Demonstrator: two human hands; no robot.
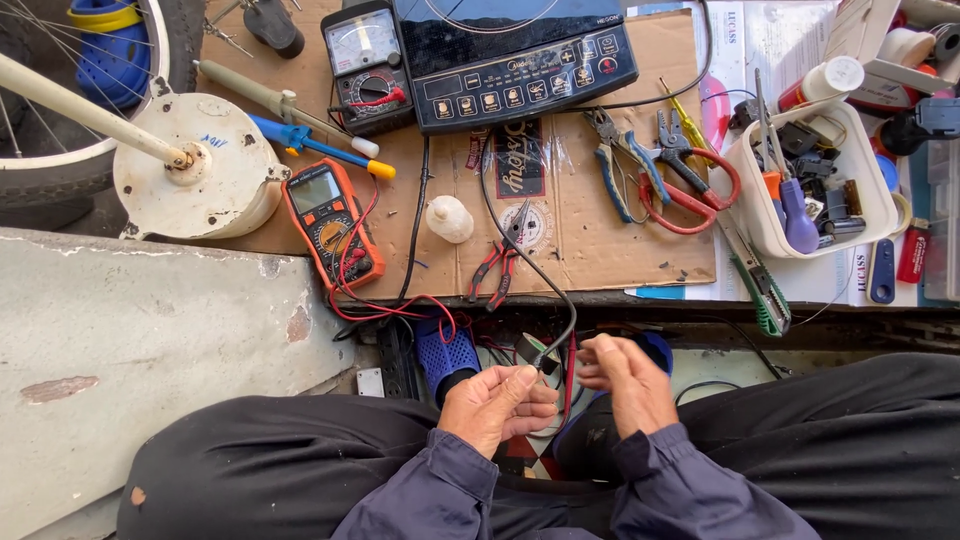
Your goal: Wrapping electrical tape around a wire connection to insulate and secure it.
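Note:
My left hand [497, 405] and my right hand [626, 381] meet low in the middle, above my lap in dark trousers. Both pinch the end of a grey power cord [520, 250] that runs up across the cardboard to a black induction cooker [510, 45] at the top. The cord's end with its thin wires sits between my fingertips. A red-handled pair of small pliers [497, 262] lies on the cardboard just above my hands. An orange multimeter [330, 225] with red and black leads lies to the upper left.
A white tub of tools and parts [800, 175] stands at right, with pliers and cutters [650, 165] beside it. A black analog meter [365, 65], a blue-handled screwdriver [320, 145], a white fan motor housing [200, 170] and a bicycle wheel [60, 150] lie upper left. A concrete slab [130, 350] fills the left.

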